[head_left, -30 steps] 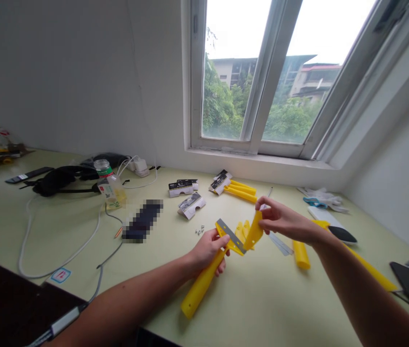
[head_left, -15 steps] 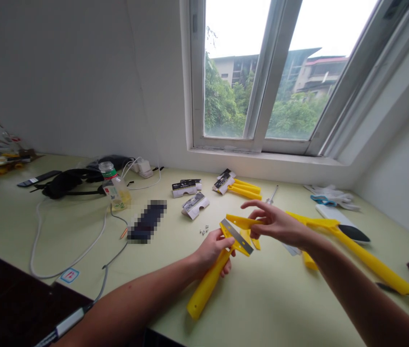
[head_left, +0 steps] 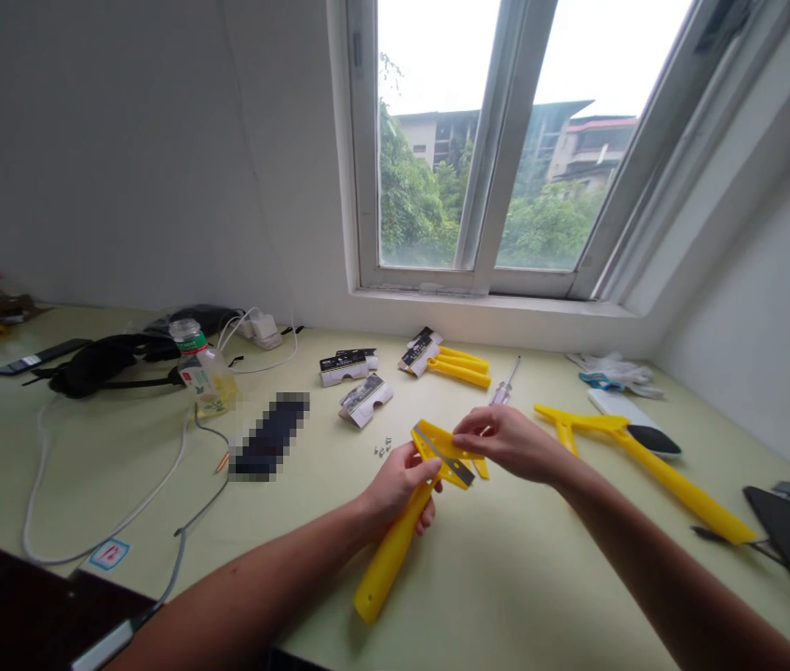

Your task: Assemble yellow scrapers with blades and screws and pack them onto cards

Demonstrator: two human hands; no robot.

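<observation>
Bench [head_left: 507, 587], window [head_left: 429, 186] at 12 o'clock; left fingers [head_left: 428, 514] grip yellow scraper [head_left: 391, 559], right fingers [head_left: 469, 432] pinch yellow plate [head_left: 441, 436] at its 1 o'clock.

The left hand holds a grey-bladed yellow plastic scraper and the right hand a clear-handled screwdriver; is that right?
Not quite: in the head view, the right hand holds a flat yellow plastic plate; the screwdriver lies beyond that hand. The left hand does hold the scraper.

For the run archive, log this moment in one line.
left grip: holds yellow handle; right grip: holds yellow plate at grey blade; screws: loose on table
</observation>
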